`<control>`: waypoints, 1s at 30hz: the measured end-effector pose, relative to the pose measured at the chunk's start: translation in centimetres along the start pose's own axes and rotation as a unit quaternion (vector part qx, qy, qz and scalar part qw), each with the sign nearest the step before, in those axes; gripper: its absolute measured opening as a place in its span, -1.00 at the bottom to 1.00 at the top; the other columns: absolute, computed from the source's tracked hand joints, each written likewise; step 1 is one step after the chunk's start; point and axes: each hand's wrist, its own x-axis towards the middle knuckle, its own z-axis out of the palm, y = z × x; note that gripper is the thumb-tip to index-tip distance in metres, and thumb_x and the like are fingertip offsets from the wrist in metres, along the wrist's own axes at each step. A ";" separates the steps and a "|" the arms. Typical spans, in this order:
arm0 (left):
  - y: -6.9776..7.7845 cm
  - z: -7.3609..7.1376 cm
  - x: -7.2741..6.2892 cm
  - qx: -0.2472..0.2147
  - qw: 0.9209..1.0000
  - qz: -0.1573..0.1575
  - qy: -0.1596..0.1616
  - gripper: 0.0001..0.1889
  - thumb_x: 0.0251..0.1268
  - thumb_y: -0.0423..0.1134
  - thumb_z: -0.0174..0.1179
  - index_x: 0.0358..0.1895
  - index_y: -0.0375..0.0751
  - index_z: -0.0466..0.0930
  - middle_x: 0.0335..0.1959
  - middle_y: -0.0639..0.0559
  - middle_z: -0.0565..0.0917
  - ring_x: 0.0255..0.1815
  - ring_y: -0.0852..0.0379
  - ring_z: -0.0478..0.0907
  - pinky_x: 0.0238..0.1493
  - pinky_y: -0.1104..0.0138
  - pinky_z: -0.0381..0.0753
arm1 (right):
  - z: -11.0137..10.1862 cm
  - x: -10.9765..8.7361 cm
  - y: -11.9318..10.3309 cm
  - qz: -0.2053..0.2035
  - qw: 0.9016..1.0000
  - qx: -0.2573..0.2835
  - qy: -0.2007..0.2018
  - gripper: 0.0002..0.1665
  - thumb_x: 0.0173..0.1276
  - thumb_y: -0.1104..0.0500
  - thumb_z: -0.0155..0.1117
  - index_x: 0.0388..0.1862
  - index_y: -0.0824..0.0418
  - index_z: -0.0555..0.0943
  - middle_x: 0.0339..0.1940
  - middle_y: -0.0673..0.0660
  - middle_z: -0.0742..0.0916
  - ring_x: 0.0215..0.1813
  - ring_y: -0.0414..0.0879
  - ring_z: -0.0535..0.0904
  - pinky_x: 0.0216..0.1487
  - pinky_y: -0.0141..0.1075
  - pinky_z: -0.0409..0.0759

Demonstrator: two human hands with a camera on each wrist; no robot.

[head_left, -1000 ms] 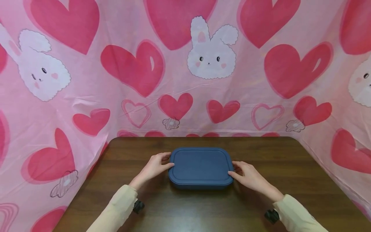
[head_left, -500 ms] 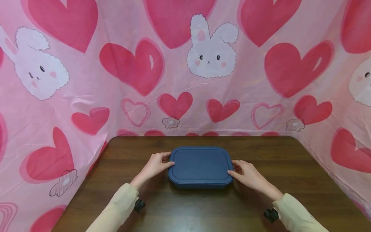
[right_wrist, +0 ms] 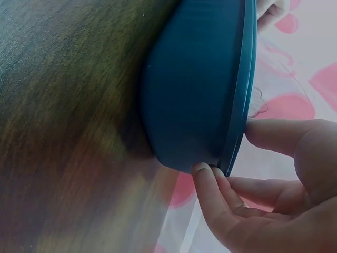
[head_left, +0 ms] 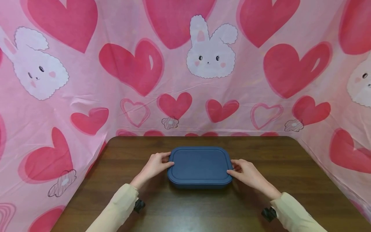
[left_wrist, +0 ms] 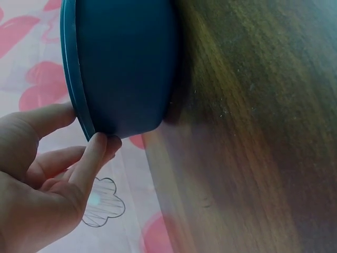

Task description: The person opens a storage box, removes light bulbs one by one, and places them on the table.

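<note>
A blue rectangular box with a lid and rounded corners point(head_left: 200, 165) sits on the brown wooden table, its lid on. At the box's left end, my left hand point(head_left: 155, 166) pinches the lid rim, thumb on top and fingertips under the edge. My right hand point(head_left: 247, 174) grips the opposite end the same way. In the left wrist view the left hand's fingers point(left_wrist: 92, 163) lie beneath the lid's rim. The right wrist view has the right thumb point(right_wrist: 279, 134) on the lid and the fingertips against the box's side. What the box holds is hidden.
The wooden table point(head_left: 185, 209) has rounded far corners. A pink cloth point(head_left: 179, 83) printed with hearts and rabbits hangs behind and at both sides. A small black device point(head_left: 139, 205) is at the left cuff, another point(head_left: 269, 214) at the right.
Both hands keep their hold on the box's ends. The box and the lid show no clear movement; the view shifts only slightly.
</note>
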 end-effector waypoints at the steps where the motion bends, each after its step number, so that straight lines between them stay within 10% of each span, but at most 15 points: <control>1: 0.0 0.0 0.0 0.003 1.000 -0.001 0.002 -0.43 0.24 -0.27 0.36 0.29 -0.45 0.48 0.14 -0.35 0.66 0.03 -0.13 0.74 0.01 0.12 0.72 | 0.0 0.0 -0.1 -0.002 1.000 -0.003 0.000 -0.39 0.25 0.08 0.44 0.10 0.51 0.59 -0.21 0.21 0.74 -0.22 -0.07 0.68 -0.14 -0.15 0.75; 30: 1.2 -1.8 -0.2 0.035 0.999 -0.011 0.034 -0.42 0.23 -0.28 0.37 0.29 -0.44 0.48 0.08 -0.34 0.70 -0.10 -0.08 0.78 -0.03 0.14 0.75 | -0.6 0.5 -2.4 -0.033 0.999 -0.024 0.031 -0.37 0.23 0.11 0.46 0.13 0.54 0.57 -0.22 0.24 0.69 -0.24 -0.08 0.66 -0.19 -0.17 0.76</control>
